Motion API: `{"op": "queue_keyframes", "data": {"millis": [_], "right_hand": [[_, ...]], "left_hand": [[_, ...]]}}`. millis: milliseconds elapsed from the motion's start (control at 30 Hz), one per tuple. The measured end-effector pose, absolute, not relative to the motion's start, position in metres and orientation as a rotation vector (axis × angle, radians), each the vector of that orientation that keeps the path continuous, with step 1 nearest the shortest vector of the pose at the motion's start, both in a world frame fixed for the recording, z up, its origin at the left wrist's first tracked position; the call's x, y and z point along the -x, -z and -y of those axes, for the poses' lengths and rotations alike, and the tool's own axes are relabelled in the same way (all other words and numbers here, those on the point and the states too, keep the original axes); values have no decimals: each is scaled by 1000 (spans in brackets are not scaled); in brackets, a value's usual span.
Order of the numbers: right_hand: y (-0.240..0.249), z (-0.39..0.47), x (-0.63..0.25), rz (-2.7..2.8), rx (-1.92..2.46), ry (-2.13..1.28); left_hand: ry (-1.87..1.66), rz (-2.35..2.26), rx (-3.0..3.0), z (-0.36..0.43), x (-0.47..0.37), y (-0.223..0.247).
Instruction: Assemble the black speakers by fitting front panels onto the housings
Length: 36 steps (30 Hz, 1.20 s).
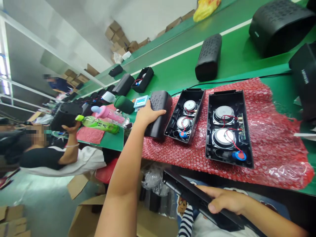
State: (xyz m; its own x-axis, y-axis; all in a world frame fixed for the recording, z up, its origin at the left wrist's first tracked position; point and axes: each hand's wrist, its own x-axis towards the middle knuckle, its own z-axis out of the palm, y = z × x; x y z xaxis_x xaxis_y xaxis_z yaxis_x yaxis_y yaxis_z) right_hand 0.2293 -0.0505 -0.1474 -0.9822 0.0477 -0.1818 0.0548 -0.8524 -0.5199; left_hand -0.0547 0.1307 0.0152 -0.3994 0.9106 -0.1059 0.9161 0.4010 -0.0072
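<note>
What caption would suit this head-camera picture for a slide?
At a green assembly bench, the left hand grips a black speaker shell beside two open speaker housings on red bubble wrap; the right hand holds a black panel.

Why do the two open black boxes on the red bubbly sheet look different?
The right open box looks bigger and wider than the left open box. Its two round speakers look larger too. The left open box sits right beside the closed black speaker that the left hand grips; the right open box lies apart. Both lie open side up on the bubble wrap, with red wires inside.
</note>
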Motion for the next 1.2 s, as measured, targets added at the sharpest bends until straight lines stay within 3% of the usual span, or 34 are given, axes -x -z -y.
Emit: {"op": "queue_keyframes", "data": {"millis": [1200], "right_hand": [[156,40,-227,-958,-295,2951]], "left_hand": [[67,-2501,-1655,-133,63,-17]]}}
